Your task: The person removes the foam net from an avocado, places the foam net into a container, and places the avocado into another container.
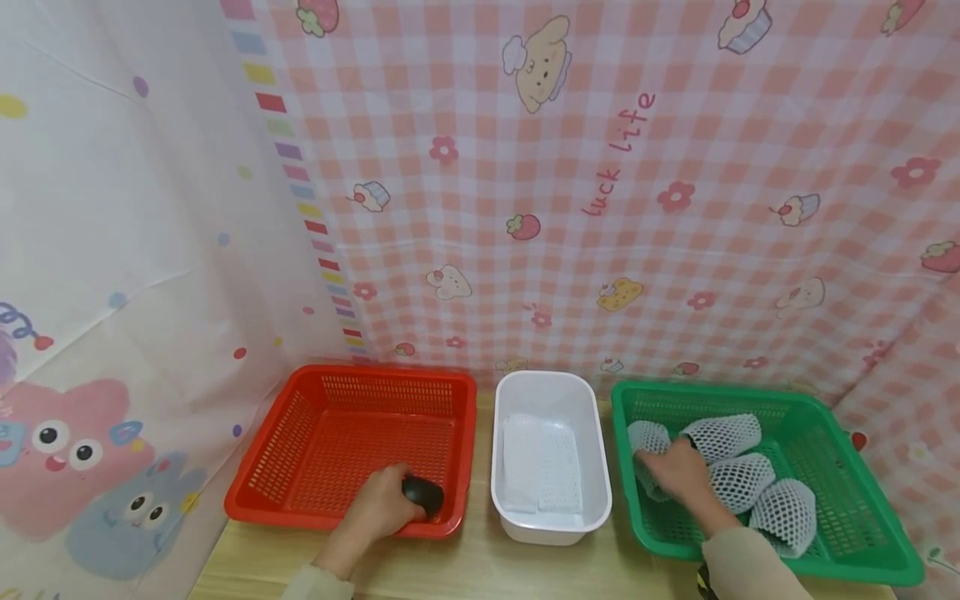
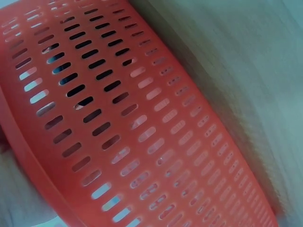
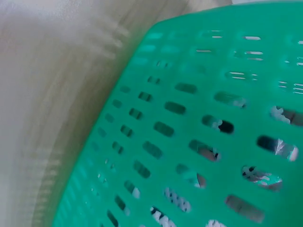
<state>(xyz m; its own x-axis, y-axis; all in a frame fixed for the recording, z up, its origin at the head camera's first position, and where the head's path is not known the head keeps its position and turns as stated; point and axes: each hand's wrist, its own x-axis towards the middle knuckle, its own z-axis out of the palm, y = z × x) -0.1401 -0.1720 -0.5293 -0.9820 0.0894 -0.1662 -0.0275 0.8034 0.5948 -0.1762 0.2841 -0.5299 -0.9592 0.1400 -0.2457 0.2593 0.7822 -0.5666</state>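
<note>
In the head view my left hand (image 1: 386,500) grips a dark, smooth oval object (image 1: 423,495) at the near right corner of the red basket (image 1: 468,450). My right hand (image 1: 684,477) reaches into the green basket (image 1: 862,454) and grips the leftmost item in a white foam net (image 1: 649,437). Close beside that hand lie several more netted items (image 1: 738,482), with dark ends showing on some. Both wrist views are filled by basket walls, the red wall (image 2: 137,123) on the left and the green wall (image 3: 189,118) on the right, which mostly hide the hands.
Between the two coloured baskets stands a white plastic basket (image 1: 551,525) with a perforated bottom. All three rest on a light wooden table (image 1: 480,571). A pink checked cloth (image 1: 465,208) hangs right behind them, and a white printed cloth (image 1: 172,250) hangs on the left.
</note>
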